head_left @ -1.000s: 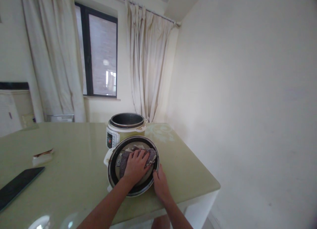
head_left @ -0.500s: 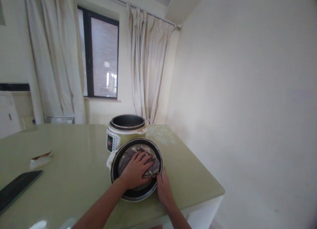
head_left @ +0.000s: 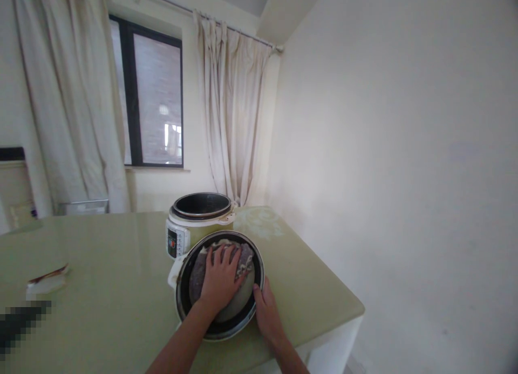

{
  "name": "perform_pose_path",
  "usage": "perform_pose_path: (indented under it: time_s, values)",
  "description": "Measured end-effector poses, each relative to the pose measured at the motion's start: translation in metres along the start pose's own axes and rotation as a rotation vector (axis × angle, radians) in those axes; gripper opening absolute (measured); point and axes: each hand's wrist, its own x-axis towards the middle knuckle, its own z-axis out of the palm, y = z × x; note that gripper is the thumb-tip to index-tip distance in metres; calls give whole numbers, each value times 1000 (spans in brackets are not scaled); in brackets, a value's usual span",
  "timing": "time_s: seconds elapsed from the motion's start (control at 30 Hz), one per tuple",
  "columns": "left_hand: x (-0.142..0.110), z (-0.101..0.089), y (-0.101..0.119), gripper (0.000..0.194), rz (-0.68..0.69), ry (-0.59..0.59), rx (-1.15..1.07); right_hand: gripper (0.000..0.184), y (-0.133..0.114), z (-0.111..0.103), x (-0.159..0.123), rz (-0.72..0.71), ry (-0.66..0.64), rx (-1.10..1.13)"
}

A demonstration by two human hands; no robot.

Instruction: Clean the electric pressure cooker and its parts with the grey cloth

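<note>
The left hand (head_left: 222,277) is pressing flat on a crumpled, fuzzy grey-purple cloth (head_left: 198,276), its fingers spreading apart. The cloth is lying inside a big round lid (head_left: 237,305) with a black ring and a shiny metal edge. The right hand (head_left: 267,312) is pinching the lid's right edge. Just behind the lid, a round white-and-green cooker (head_left: 198,232) is standing on a shiny, pale green table (head_left: 307,287).
</note>
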Motion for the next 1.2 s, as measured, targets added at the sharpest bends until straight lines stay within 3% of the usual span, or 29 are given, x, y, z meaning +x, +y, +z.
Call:
perform_pose_path:
  time_s: [0.1, 0.17, 0.23, 0.3, 0.37, 0.47, 0.73, 0.9, 1.0, 1.1, 1.2]
  values:
    - [-8, -8, -11, 55, 315, -147, -159, 60, -9, -1, -1, 48, -27, 20]
    - [-13, -14, -26, 55, 407, -199, -210, 59, -12, -1, -2, 56, -31, 10]
    - [-12, -18, -36, 53, 327, -166, -181, 59, -11, 0, -3, 49, -20, -17]
    - [-8, -17, -35, 51, 152, -74, -105, 60, -9, 1, -4, 38, -16, -39]
    - [-2, -14, -26, 50, 2, 16, -32, 62, -8, 2, -3, 31, -13, -40]
    - [1, -10, -10, 51, -56, 80, 13, 64, -6, 1, -2, 27, 0, -20]
    - [-9, -15, -9, 53, 35, 35, -95, 63, -8, -1, 0, 35, 3, -23]
    - [-20, -20, -12, 53, 366, -161, -267, 57, -14, 0, 0, 55, -34, -15]
    - [-23, -21, -21, 51, 441, -207, -279, 51, -18, 0, -1, 52, -44, -22]
    - [-17, -21, -30, 50, 331, -143, -173, 53, -19, 1, -3, 71, -53, -32]
    - [-1, -19, -24, 50, 37, -2, -27, 59, -17, 2, -6, 70, -49, -17]
